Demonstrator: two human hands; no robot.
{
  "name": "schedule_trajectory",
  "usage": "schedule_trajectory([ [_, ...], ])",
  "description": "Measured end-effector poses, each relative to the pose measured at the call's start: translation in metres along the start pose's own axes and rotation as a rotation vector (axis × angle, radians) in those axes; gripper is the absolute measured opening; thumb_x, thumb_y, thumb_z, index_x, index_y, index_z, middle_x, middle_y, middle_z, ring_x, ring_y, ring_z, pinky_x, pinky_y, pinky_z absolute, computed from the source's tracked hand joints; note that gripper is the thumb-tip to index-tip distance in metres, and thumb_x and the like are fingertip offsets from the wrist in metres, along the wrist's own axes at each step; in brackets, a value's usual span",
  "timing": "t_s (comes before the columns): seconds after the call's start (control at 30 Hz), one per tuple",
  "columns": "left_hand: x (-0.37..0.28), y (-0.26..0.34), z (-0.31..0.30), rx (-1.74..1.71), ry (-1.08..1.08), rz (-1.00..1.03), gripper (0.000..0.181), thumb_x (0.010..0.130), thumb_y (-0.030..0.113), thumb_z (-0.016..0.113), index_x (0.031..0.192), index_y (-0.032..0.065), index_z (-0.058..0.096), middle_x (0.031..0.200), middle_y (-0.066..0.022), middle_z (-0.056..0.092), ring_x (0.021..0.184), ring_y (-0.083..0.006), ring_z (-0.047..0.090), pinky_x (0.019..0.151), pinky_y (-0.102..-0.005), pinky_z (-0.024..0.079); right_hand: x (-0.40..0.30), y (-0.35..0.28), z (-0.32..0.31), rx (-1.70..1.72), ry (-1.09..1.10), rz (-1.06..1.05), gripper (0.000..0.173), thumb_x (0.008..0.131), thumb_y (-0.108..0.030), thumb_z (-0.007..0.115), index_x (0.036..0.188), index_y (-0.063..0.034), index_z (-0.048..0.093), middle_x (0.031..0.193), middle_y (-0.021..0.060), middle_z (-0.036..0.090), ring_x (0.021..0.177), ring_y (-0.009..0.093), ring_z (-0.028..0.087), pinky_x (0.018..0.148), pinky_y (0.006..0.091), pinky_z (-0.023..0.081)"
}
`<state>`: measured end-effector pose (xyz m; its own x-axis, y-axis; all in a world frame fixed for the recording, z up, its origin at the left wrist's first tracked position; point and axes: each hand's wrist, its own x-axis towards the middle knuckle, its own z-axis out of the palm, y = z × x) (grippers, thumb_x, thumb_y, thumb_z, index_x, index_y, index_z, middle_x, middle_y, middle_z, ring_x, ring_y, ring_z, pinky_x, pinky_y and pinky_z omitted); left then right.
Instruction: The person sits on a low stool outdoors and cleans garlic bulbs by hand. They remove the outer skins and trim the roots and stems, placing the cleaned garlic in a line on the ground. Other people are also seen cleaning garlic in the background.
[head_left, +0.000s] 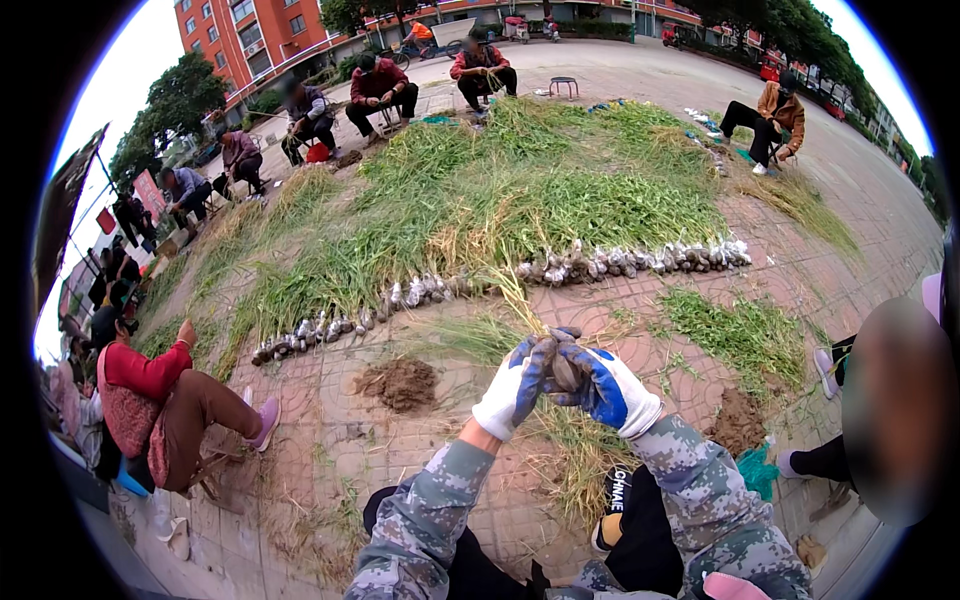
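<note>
My left hand (514, 390) and my right hand (609, 388) come together in front of me, in white knit gloves with blue, mud-stained palms. Between them they grip the muddy root end (564, 370) of a small plant bundle. Its yellowish stalks (516, 298) point away from me, towards the long row of plants. The fingers hide part of the root end. Loose dry stalks (581, 450) lie on the paving below my hands. To the left of my hands is a heap of damp soil (399, 384).
Green plant bundles (585, 202) cover the paving ahead, their near root ends (637, 260) wrapped in plastic. Loose greens (739, 334) and another soil heap (735, 421) lie at right, beside a green plastic bag (759, 471). People sit around; one in red sleeves (154, 379) is at left.
</note>
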<state>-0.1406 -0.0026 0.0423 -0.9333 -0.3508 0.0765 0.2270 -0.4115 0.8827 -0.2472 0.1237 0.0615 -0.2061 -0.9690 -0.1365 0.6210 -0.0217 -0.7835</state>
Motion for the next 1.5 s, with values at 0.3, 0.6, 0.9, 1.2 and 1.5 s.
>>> schedule_trajectory([
  [0.3,0.005,-0.006,-0.017,-0.109,0.083,0.073,0.034,0.097,0.031,0.046,0.111,0.0014,0.054,0.106,-0.0076,0.061,0.090,-0.0146,0.060,0.076,-0.0278,0.049,-0.003,-0.004,0.005,-0.862,0.358,-0.535,0.029,0.077,-0.013,0.070,0.101,0.0015,0.064,0.091,0.0085,0.065,0.083,0.018,0.063,0.072,0.0292,0.051],
  [0.6,-0.002,-0.012,-0.009,0.137,0.187,0.046,0.032,0.095,0.031,0.051,0.104,0.0004,0.056,0.080,-0.0031,0.057,0.067,-0.0099,0.053,0.062,-0.0246,0.045,0.000,-0.002,0.019,-1.535,0.444,-0.739,0.011,0.072,-0.012,0.066,0.081,-0.0073,0.063,0.079,0.0124,0.060,0.075,0.032,0.059,0.064,0.0383,0.047],
  [0.9,-0.008,-0.005,-0.012,0.210,0.105,0.016,0.023,0.093,0.024,0.054,0.106,0.0046,0.055,0.088,-0.0010,0.059,0.075,-0.0083,0.053,0.066,-0.0219,0.044,0.000,0.004,0.019,-1.681,0.411,-0.893,0.010,0.073,-0.012,0.065,0.081,-0.0080,0.061,0.076,0.0097,0.057,0.071,0.030,0.058,0.061,0.0388,0.046],
  [1.2,-0.012,-0.006,-0.014,-0.258,0.038,-0.102,0.026,0.095,0.022,0.049,0.113,0.0032,0.054,0.094,-0.0023,0.061,0.082,-0.0105,0.058,0.073,-0.0263,0.050,0.000,0.005,0.025,-1.671,0.507,-1.056,0.021,0.067,-0.017,0.072,0.083,-0.0089,0.062,0.088,0.0075,0.060,0.089,0.030,0.056,0.079,0.0431,0.042],
  [1.5,-0.012,-0.006,-0.024,-0.737,-0.059,-0.070,0.022,0.095,0.021,0.048,0.106,0.0041,0.056,0.106,-0.0095,0.060,0.110,-0.0272,0.054,0.102,-0.0463,0.039,0.029,0.025,-0.037,-0.637,0.569,-0.795,0.026,0.083,0.001,0.058,0.108,0.0052,0.054,0.102,0.0112,0.062,0.094,0.019,0.060,0.086,0.0295,0.046],
])
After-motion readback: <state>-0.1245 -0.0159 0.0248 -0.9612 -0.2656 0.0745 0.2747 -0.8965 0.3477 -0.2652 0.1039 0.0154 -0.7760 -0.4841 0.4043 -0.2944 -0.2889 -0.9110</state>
